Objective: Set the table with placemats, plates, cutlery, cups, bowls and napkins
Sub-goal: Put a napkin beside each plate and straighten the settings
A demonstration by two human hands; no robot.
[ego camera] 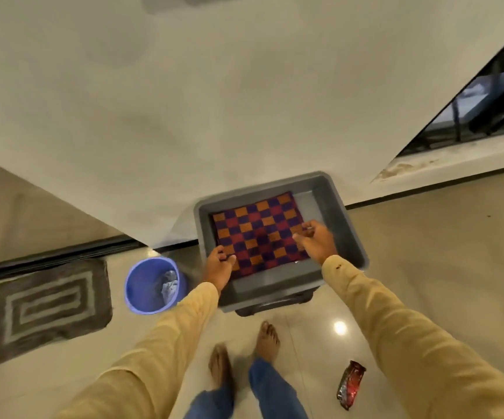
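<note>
A checkered placemat [260, 234] in orange, red and dark blue lies inside a grey plastic tub [344, 225] that stands against the wall. My left hand [218, 266] pinches the mat's near left corner. My right hand [315, 240] grips its right edge. Both hands are inside the tub, and the mat still lies flat on what is below it. Anything under the mat is hidden.
A blue bucket [146, 287] holding a cloth stands left of the tub. A grey doormat [48, 309] lies further left. A red snack wrapper [350, 385] lies on the tiled floor at right. My bare feet [244, 355] stand just before the tub. A window sill [456, 164] is at right.
</note>
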